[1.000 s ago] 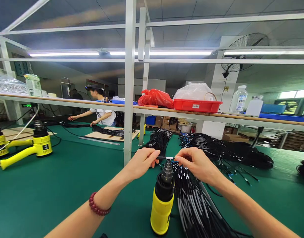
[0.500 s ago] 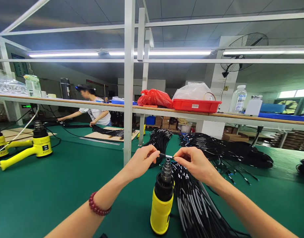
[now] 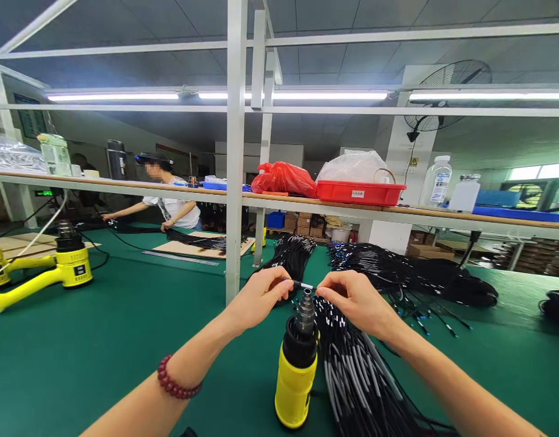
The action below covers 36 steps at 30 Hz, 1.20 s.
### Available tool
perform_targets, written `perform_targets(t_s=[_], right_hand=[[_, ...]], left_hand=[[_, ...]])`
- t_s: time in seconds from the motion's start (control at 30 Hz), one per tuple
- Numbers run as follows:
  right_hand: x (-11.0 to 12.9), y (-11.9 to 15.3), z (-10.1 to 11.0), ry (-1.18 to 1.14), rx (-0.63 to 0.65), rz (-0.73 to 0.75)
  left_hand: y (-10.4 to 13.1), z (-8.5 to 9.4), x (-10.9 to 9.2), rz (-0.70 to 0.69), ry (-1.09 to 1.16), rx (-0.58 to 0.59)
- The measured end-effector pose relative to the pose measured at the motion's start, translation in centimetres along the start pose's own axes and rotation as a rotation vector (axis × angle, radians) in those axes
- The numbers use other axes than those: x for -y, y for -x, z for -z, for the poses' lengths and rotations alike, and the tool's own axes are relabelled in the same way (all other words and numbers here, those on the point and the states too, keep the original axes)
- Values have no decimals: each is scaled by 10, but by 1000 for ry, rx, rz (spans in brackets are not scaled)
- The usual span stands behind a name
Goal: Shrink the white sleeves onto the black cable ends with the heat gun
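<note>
Between my two hands a thin black cable [image 3: 303, 284] with a white sleeve is stretched level. My left hand [image 3: 266, 293] pinches its black part, and my right hand [image 3: 347, 297] pinches the other end beside the white sleeve. Directly below the cable stands a yellow heat gun [image 3: 295, 379], upright, its metal nozzle pointing up close under the sleeve. A thick bundle of black cables [image 3: 363, 370] with grey and white sleeves lies to the right of the heat gun, partly under my right forearm.
More cable bundles [image 3: 388, 267] lie behind my hands on the green table [image 3: 138, 346]. Two other yellow heat guns stand at the left, one [image 3: 74, 267] nearer. A white post [image 3: 234, 182] and a shelf [image 3: 334, 206] with a red tray [image 3: 361, 193] rise ahead. Beyond, a person [image 3: 170, 206] handles cables.
The view has shifted slightly, so everything sits a little further left. My hands keep the cable above the nozzle in nearly the same pose.
</note>
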State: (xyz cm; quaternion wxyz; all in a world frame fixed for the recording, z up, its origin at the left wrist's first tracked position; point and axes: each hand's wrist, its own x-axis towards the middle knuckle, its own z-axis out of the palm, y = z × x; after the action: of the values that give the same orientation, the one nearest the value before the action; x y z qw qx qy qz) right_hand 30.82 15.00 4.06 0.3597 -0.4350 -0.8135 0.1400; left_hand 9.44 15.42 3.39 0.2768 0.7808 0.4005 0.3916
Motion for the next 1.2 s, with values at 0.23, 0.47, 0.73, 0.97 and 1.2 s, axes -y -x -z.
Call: perform_targets(t_s=[0.23, 0.47, 0.73, 0.97, 1.2], right_hand=[[-2, 0, -3, -28, -43, -16], [-4, 2, -3, -93, -69, -52], [4, 5, 6, -47, 45, -15], [6, 4, 6, -13, 63, 23], [-2, -2, -2, -53, -34, -2]], left_hand=[[-2, 0, 3, 2, -10, -34], [-1, -1, -2, 33, 49, -37], [-1, 0, -4, 21, -51, -71], [0, -1, 1, 20, -81, -70], [2, 0, -5, -30, -60, -88]])
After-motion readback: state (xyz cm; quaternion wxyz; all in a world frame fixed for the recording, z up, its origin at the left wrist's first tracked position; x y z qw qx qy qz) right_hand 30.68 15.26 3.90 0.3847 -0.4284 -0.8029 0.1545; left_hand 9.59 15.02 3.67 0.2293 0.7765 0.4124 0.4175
